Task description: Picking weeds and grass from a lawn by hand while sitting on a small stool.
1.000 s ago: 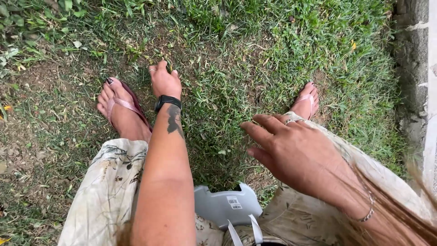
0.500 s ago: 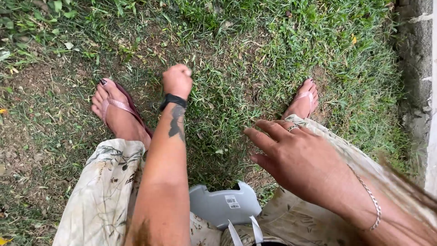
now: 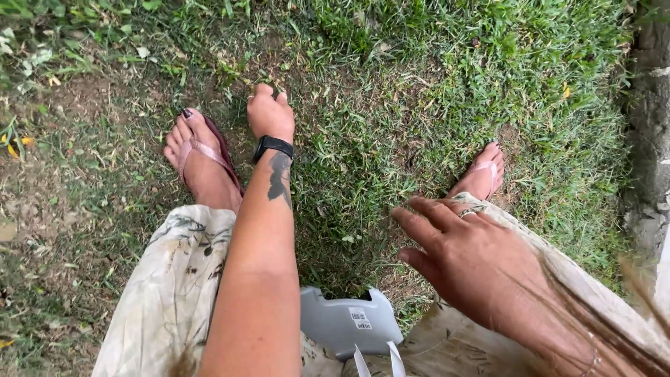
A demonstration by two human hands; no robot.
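Down low, left hand (image 3: 271, 115) fingers curled into upright grass (image 3: 363, 139) blades (grip unclear), right hand (image 3: 474, 262) spread, empty.

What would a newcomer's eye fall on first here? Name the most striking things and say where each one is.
First comes the left hand, reaching down to the grass near the top centre, with a black wristband and a dark tattoo on the forearm. The right hand hovers open at lower right, fingers spread, holding nothing. A pink sandal on the foot beside the left hand and a grey plastic seat at the bottom edge frame them.
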